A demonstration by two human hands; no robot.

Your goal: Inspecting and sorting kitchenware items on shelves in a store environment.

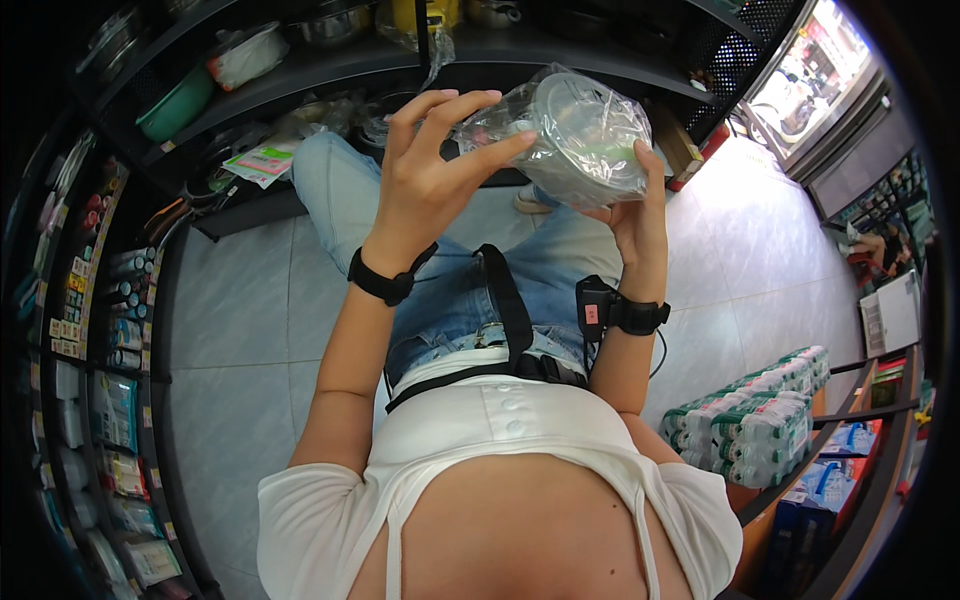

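Note:
A round, clear plastic food container (577,124) with a lid, wrapped in a crinkled transparent bag, is held up in front of me and tilted. My right hand (637,199) grips it from the right and below, thumb on its side. To the left of it, my left hand (435,161) has its fingers spread, with one digit reaching over the loose end of the plastic bag (487,124). Whether that fingertip presses on the plastic is hard to tell. Black straps circle both wrists, and the right one carries a small box.
A dark metal shelf (360,64) with pots and a green basin (176,105) runs across the front. Packed shelving (154,390) stands at the left. Shrink-wrapped bottle packs (750,420) are stacked at right. Beyond the tiled floor (232,307), a seated person (874,244) appears far right.

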